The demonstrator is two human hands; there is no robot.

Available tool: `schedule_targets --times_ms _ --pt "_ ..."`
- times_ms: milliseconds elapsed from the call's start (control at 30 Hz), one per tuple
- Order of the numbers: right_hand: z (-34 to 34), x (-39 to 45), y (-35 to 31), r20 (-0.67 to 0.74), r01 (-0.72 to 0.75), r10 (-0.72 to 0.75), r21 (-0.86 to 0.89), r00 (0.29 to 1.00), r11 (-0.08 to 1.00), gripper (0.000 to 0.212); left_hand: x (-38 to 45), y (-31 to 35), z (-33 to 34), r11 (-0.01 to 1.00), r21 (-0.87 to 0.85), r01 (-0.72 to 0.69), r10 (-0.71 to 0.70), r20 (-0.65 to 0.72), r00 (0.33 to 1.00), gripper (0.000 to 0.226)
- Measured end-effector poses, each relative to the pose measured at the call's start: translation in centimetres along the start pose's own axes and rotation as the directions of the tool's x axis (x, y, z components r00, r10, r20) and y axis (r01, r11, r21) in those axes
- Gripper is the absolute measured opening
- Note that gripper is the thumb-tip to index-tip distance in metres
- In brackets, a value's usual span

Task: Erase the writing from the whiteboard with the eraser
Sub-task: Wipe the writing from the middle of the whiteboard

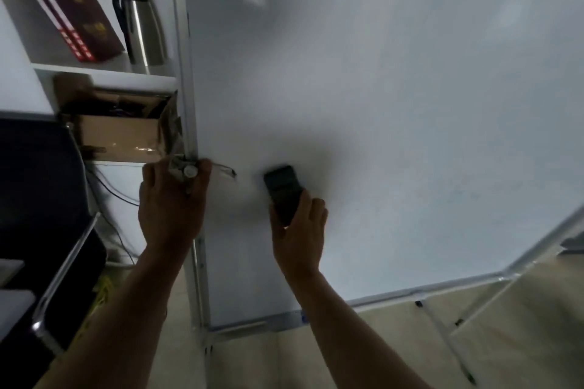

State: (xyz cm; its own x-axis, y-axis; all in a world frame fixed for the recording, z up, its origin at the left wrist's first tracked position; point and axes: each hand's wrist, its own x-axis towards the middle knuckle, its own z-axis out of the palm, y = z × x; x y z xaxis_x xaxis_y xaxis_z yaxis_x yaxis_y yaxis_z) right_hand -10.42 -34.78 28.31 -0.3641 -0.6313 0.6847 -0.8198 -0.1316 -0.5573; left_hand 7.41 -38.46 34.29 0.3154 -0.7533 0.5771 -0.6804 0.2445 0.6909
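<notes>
A large whiteboard on a metal stand fills most of the head view; its surface looks white, with only a short dark mark near the left edge. My right hand grips a black eraser and presses it flat against the board, low and left of centre. My left hand grips the board's left frame at a round knob on the stand.
Left of the board, a white shelf holds a dark red book, a steel thermos jug and an open cardboard box. A black chair stands at lower left. Stand legs reach across the beige floor.
</notes>
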Motion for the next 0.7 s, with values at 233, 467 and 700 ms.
schedule_targets --times_ms 233,467,700 --pt "1.3 -1.1 0.2 0.133 0.195 -0.190 -0.023 0.973 0.981 0.054 0.3 -0.2 0.5 0.997 0.070 -0.029 0.029 0.010 1.000 0.065" --pt "-3.4 5.0 2.0 -0.062 -0.167 0.190 0.267 0.980 0.949 0.061 0.2 0.1 0.8 0.997 0.035 -0.064 0.066 -0.049 0.997 0.054" --pt "2.6 -5.2 2.7 0.411 -0.637 0.527 0.197 0.744 0.746 0.056 0.4 -0.2 0.9 0.999 0.013 -0.039 0.039 -0.024 0.999 0.061"
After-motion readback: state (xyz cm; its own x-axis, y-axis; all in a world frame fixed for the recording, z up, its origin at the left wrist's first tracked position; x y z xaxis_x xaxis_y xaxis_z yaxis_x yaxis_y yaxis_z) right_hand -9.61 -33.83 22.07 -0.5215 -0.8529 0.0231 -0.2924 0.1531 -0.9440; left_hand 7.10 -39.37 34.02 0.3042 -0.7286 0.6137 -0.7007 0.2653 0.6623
